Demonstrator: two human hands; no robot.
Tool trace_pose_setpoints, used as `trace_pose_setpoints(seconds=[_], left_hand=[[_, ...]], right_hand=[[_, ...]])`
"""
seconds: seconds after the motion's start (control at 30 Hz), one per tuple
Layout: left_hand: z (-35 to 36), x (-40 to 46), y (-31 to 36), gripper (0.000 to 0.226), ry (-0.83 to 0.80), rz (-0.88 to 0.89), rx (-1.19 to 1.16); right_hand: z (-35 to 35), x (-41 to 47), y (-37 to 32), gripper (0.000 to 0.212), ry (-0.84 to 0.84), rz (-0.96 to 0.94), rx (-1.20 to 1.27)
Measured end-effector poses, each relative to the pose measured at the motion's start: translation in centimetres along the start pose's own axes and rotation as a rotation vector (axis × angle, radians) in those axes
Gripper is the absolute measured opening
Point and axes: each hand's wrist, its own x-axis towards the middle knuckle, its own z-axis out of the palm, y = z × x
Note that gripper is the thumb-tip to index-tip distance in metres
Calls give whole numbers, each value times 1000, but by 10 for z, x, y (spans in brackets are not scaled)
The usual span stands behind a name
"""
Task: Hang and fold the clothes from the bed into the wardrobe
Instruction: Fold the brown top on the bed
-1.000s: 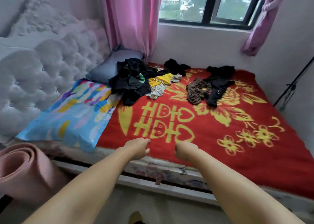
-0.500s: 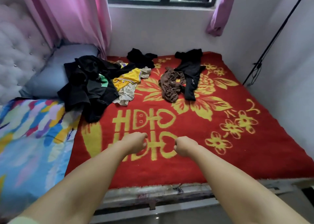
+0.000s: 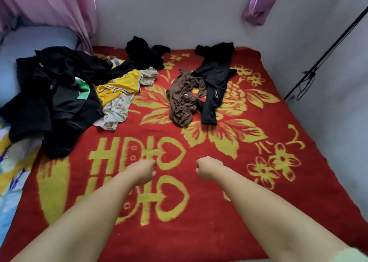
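Leftmost, a colourful patterned sheet (image 3: 12, 174) shows along the edge of the bed, with a pale blue pillow (image 3: 29, 42) above it against the pink curtain (image 3: 49, 7). Next comes the big heap of black clothes (image 3: 53, 102), which lies partly on the pillow and partly on the red blanket (image 3: 258, 212) with its yellow flowers and characters. A scrap of green fabric (image 3: 84, 91) pokes out of that heap. Touching its right side is a yellow jersey (image 3: 123, 84), and a beige garment (image 3: 116, 112) lies under and just below the jersey. Behind these, near the white wall, sits another crumpled black garment (image 3: 145, 51).

Toward the middle, the left hand (image 3: 142, 172) is held out over the blanket with its fingers curled into a loose fist, holding nothing. Just beside it, the right hand (image 3: 208, 168) is curled the same way, also with nothing in its grip. Both hands are well short of the clothes.

Further right and farther up the bed, a brown garment (image 3: 183, 100) lies bunched, touching a long black garment (image 3: 216, 78) stretched toward the wall. At the far right, a purple curtain (image 3: 258, 5) hangs knotted by the wall, and a thin black pole (image 3: 326, 48) with a dangling cord leans against the right-hand wall.
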Motion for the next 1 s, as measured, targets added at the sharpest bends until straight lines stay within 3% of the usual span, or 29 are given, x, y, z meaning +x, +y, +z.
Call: trace_pose_setpoints(seconds=[0.3,0.5,0.67,0.77,0.83,0.9,1.0], left_hand=[[10,156,26,45,-53,17,15],[53,275,10,47,194,-64,45],[111,332,-17,62,191,-133,-47],[135,331,-24,60,338,-94,-30],[141,329,-26,64,422,-84,5],[144,337,-28,67,427,-82,-11],[148,336,-29,67,437,-74,20]], right_hand=[[-16,157,44,30,-9,-54,-32],[13,271,37,30,84,-89,0],[19,362,33,62,377,-143,7],[17,401,33,73,382,-135,-79],[13,419,34,68,394,-118,-102],[1,440,33,49,435,-89,-31],[-22,450,23,36,457,-3,18]])
